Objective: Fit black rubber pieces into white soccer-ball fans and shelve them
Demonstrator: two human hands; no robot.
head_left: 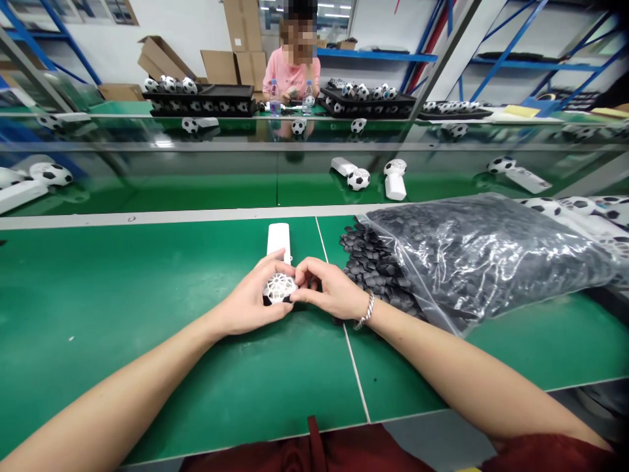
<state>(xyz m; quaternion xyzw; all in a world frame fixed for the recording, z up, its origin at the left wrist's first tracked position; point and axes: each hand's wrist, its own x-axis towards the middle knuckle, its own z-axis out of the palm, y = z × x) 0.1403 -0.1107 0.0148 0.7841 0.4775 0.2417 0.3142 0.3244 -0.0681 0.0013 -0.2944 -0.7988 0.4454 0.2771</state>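
The left hand (250,300) is closed around a white lattice head (279,287), a round part with an open web pattern facing up; the thumb lies over its far edge and the fingers cup it from below and from the left. The right hand (328,290) is drawn narrow, with thumb and forefinger tips pressed together against the right rim of the head, touching the left thumb. Whether those tips also pinch a small part cannot be told. A white handle (278,239) extends from the head straight away from both hands and lies flat on the green mat (122,295). A bracelet (365,313) sits on the right wrist. Just beyond and to the outside of the right hand lies a spill of loose black pieces (373,259), the nearest ones close to the knuckles. They run out of the open mouth of a clear bag (486,252), which lies on its side farther to the right and is full of the same pieces. A pale seam (356,373) in the mat passes under the right wrist. Beyond the handle runs a belt (196,187) carrying ball-headed units (358,178). Well beyond the belt, a person in a pink top (291,69) sits between dark trays (201,98).
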